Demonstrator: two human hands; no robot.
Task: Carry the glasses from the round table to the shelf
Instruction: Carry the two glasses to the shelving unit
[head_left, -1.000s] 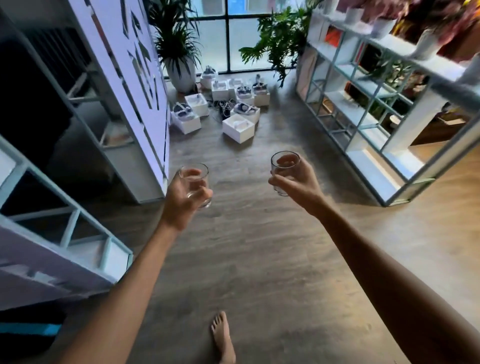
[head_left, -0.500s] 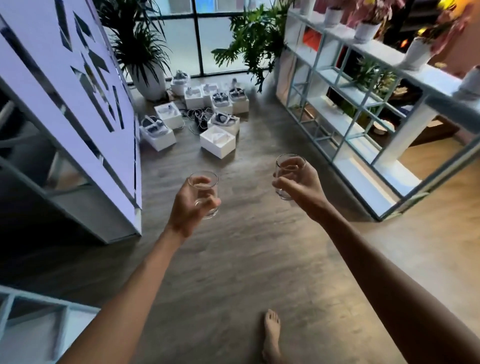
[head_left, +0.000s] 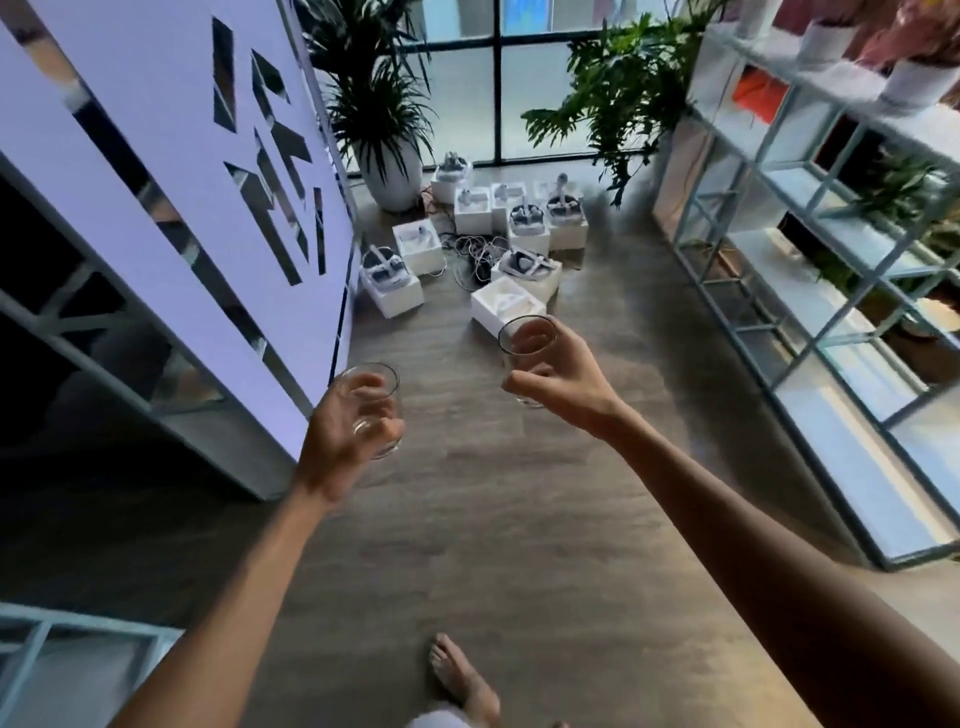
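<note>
Two clear empty drinking glasses are carried upright over the wooden floor. My left hand (head_left: 343, 441) is wrapped around one glass (head_left: 375, 395), fingers curled on its side. My right hand (head_left: 563, 382) grips the other glass (head_left: 524, 340), held slightly higher and further ahead. A white open shelf unit (head_left: 810, 291) with square compartments runs along the right side, an arm's length or more from my right hand. The round table is out of view.
A white cut-out partition panel (head_left: 171, 171) stands close on the left. Several white boxes with headsets and cables (head_left: 488, 244) lie on the floor ahead, by potted plants (head_left: 384, 119) and a window. My bare foot (head_left: 462, 680) is below.
I have walked forward: the boxes, partition and shelf unit are nearer. Both hands keep their glasses in much the same pose, and a bare foot has stepped ahead.
</note>
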